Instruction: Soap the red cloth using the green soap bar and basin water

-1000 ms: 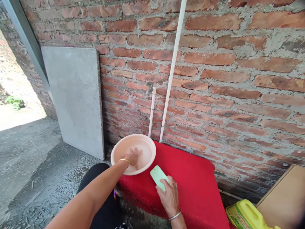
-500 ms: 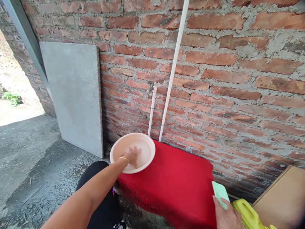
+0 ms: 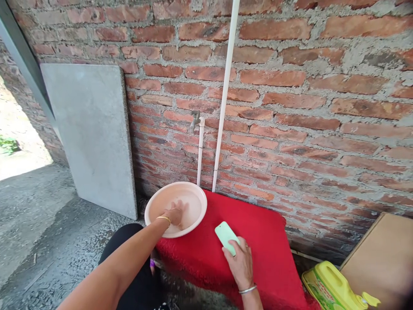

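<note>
My left hand reaches into a pale pink plastic basin, its fingers spread in what looks like shallow cloudy water; I see nothing held in it. The basin stands on the left end of a surface covered with a red cloth. My right hand grips a mint-green, flat, phone-shaped slab by its near end, over the middle of the red cloth. Whether the slab touches the cloth I cannot tell.
Behind the cloth rises a brick wall with a tap on a short white pipe and a taller white pipe. A grey slab leans at left. Right of the cloth are a yellow jug and a cardboard box.
My right hand has moved left with the mint-green slab, from beside the yellow jug to over the red cloth. My left hand stays in the basin; the view has shifted slightly right.
</note>
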A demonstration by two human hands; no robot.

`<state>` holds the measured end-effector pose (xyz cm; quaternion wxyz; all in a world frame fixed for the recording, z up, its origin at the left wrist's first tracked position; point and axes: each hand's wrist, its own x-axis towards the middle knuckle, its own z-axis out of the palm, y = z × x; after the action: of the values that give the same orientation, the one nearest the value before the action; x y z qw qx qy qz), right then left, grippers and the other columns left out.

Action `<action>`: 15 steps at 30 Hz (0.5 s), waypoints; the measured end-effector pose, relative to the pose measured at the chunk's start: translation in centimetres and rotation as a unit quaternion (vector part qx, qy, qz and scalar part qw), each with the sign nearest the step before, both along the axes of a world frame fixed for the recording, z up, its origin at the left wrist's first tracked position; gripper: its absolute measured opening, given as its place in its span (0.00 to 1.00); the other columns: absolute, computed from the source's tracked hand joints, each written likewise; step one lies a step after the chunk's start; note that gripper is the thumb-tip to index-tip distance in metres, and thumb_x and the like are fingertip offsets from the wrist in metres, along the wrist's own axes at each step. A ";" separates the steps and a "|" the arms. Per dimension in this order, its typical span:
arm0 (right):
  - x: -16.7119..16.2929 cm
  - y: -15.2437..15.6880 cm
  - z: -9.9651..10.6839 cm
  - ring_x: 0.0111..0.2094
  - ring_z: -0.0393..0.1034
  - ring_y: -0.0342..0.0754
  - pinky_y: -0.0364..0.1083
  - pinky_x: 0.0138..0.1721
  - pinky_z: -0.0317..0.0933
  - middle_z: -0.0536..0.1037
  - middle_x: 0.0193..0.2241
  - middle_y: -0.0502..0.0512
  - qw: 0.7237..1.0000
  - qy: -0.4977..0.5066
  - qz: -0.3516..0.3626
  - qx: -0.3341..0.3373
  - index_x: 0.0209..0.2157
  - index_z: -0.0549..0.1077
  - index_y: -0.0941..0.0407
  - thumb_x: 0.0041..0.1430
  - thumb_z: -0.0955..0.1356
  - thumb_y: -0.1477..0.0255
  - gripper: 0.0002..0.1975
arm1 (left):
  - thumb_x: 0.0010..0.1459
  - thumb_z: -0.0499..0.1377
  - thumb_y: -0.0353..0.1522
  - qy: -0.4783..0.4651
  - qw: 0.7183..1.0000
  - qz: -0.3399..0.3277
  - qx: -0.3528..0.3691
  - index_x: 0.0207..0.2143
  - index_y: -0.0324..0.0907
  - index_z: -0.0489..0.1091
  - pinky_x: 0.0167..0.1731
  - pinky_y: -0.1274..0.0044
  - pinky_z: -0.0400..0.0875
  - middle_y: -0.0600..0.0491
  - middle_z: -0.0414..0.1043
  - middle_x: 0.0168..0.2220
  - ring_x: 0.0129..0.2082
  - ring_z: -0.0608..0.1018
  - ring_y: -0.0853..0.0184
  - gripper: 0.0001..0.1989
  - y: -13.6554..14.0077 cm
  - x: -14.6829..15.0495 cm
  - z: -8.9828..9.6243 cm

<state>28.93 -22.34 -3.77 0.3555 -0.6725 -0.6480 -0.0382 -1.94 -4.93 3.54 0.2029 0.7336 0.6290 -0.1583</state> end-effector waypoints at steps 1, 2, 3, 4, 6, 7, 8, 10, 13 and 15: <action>-0.5 0.0 -0.2 0.45 0.73 0.55 0.53 0.47 0.66 0.77 0.44 0.57 1.000 -0.019 0.012 -0.007 0.40 0.80 0.48 0.62 0.66 0.55 0.15 | 0.33 0.72 0.52 0.005 1.000 -0.001 -0.003 0.72 0.56 0.36 0.55 0.38 0.58 0.42 0.26 0.75 0.71 0.38 0.32 0.70 0.0 0.0 0.1; -0.4 -0.1 -0.3 0.45 0.73 0.55 0.53 0.47 0.66 0.77 0.45 0.57 0.999 -0.031 0.010 -0.012 0.40 0.80 0.47 0.62 0.67 0.56 0.14 | 0.33 0.72 0.51 0.009 1.000 -0.001 -0.006 0.72 0.57 0.35 0.55 0.38 0.59 0.42 0.25 0.75 0.71 0.38 0.33 0.69 -0.1 0.1 0.2; 0.1 -0.2 -0.3 0.45 0.73 0.55 0.53 0.46 0.66 0.77 0.45 0.58 0.999 -0.035 -0.002 -0.016 0.41 0.80 0.48 0.62 0.67 0.56 0.14 | 0.34 0.72 0.50 0.010 1.000 -0.001 -0.006 0.72 0.58 0.35 0.55 0.38 0.58 0.43 0.24 0.75 0.72 0.37 0.33 0.69 -0.1 0.1 0.3; 0.9 -0.4 -0.2 0.45 0.73 0.56 0.53 0.46 0.66 0.77 0.44 0.58 0.999 -0.032 -0.020 -0.019 0.41 0.80 0.48 0.62 0.66 0.55 0.16 | 0.34 0.72 0.49 0.009 1.000 0.000 -0.006 0.72 0.59 0.35 0.55 0.38 0.58 0.44 0.24 0.75 0.72 0.37 0.34 0.68 -0.1 0.2 0.3; 3.6 -0.9 0.1 0.44 0.73 0.57 0.53 0.43 0.66 0.77 0.42 0.59 0.997 -0.016 -0.064 -0.027 0.40 0.80 0.49 0.62 0.64 0.52 0.20 | 0.34 0.73 0.46 0.005 1.000 0.002 -0.003 0.72 0.59 0.36 0.55 0.37 0.57 0.44 0.25 0.75 0.72 0.37 0.34 0.68 -0.2 0.2 0.4; 5.2 -1.3 0.4 0.43 0.74 0.58 0.54 0.42 0.66 0.77 0.42 0.60 0.995 -0.006 -0.091 -0.028 0.39 0.81 0.50 0.61 0.62 0.50 0.23 | 0.34 0.73 0.45 0.004 1.000 0.002 -0.002 0.72 0.58 0.36 0.55 0.37 0.56 0.44 0.25 0.75 0.71 0.37 0.33 0.68 -0.2 0.2 0.3; 6.9 -1.7 0.7 0.43 0.74 0.59 0.55 0.41 0.66 0.77 0.41 0.62 0.992 0.005 -0.119 -0.027 0.38 0.81 0.51 0.60 0.61 0.49 0.25 | 0.34 0.73 0.45 0.002 1.000 0.002 -0.002 0.72 0.58 0.36 0.56 0.37 0.56 0.43 0.25 0.75 0.71 0.37 0.33 0.69 -0.2 0.2 0.3; 10.2 -3.0 1.2 0.41 0.74 0.62 0.58 0.39 0.66 0.77 0.40 0.65 0.982 0.025 -0.189 -0.019 0.37 0.81 0.52 0.58 0.60 0.47 0.28 | 0.34 0.73 0.44 -0.007 1.000 0.000 -0.001 0.72 0.58 0.38 0.56 0.36 0.54 0.43 0.25 0.75 0.71 0.37 0.32 0.68 -0.2 0.1 0.3; 14.2 -5.4 1.8 0.39 0.73 0.68 0.63 0.35 0.65 0.77 0.37 0.65 0.949 0.050 -0.310 -0.008 0.36 0.82 0.47 0.55 0.61 0.46 0.26 | 0.34 0.73 0.46 -0.012 1.000 -0.002 -0.004 0.72 0.60 0.39 0.55 0.35 0.53 0.44 0.25 0.75 0.71 0.37 0.32 0.67 -0.2 0.0 0.1; 15.8 -6.6 2.1 0.39 0.73 0.72 0.66 0.32 0.62 0.76 0.32 0.64 0.943 0.059 -0.326 -0.018 0.35 0.82 0.42 0.54 0.60 0.47 0.23 | 0.34 0.73 0.47 -0.004 1.000 -0.004 -0.004 0.72 0.60 0.37 0.55 0.35 0.53 0.44 0.24 0.75 0.71 0.36 0.33 0.68 -0.1 0.0 0.0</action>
<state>44.71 -28.94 -1.71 0.3491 -0.8543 -0.3718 -0.1002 -1.97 -5.02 3.55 0.2078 0.7355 0.6249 -0.1590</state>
